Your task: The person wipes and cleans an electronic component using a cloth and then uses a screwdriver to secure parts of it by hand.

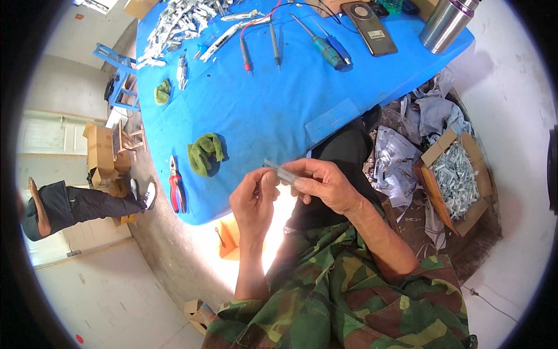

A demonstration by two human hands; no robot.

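Just past the table's near edge, a small, slim grey part (283,173) with a thin pointed end lies between my two hands. My right hand (331,185) pinches it between thumb and fingers. The fingers of my left hand (251,200) are closed at its other end; their tips partly hide how they grip it. Nearest on the blue-covered table (256,122) are a crumpled green cloth (204,153) and red-handled pliers (176,189). Exactly what kind of part it is, I cannot tell.
Silvery pieces (180,26) are heaped at the far left. Test probes (245,55), a green screwdriver (326,51), a phone (371,32) and a steel flask (446,26) lie or stand farther back. An open carton (459,180) of similar pieces sits right. A person (70,206) stands left.
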